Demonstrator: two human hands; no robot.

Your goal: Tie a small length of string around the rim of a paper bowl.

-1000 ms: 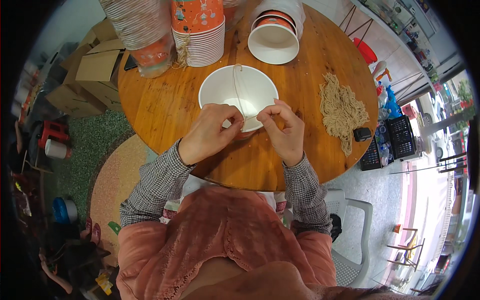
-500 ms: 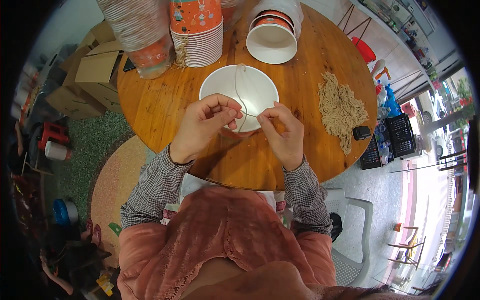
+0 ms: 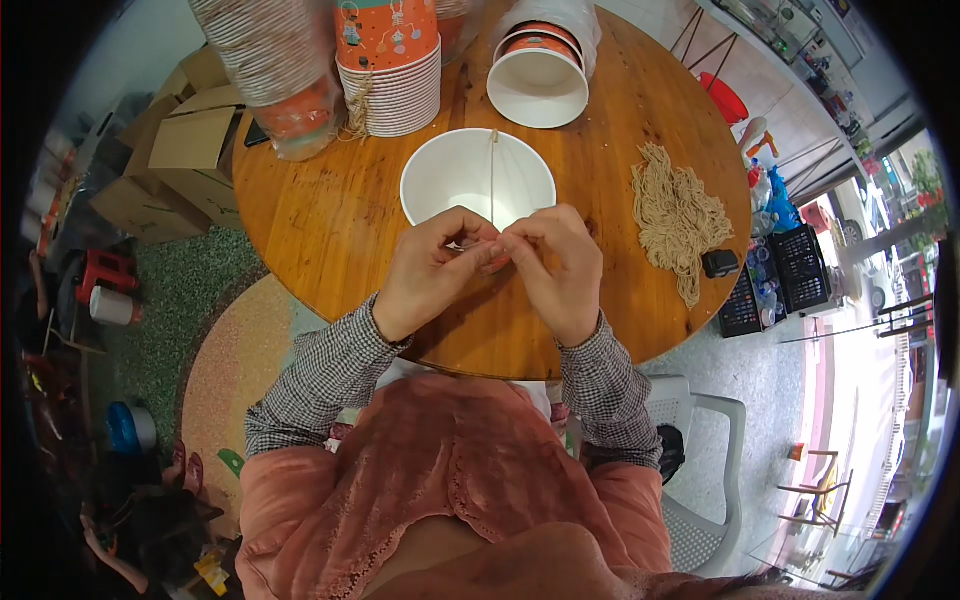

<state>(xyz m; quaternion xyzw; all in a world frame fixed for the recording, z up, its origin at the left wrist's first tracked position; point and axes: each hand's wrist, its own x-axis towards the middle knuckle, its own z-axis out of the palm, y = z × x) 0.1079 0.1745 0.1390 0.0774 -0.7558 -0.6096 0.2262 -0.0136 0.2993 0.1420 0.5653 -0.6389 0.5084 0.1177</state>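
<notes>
At frame centre, I remotely saw the left hand point(image 3: 425, 280) and right hand point(image 3: 562, 275) close together, fingertips pinched closed on a cord point(image 3: 492, 180) running straight from the upper rim of a white bucket point(image 3: 428, 182); tan string point(image 3: 680, 215) lay heaped at right.

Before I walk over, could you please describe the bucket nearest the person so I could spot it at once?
Find the round wooden table, then the left hand and right hand at its near side. Behind them is the white-lined bucket; unlike the nested buckets beyond, it stands single, a cord running from its far rim toward the hands.
</notes>
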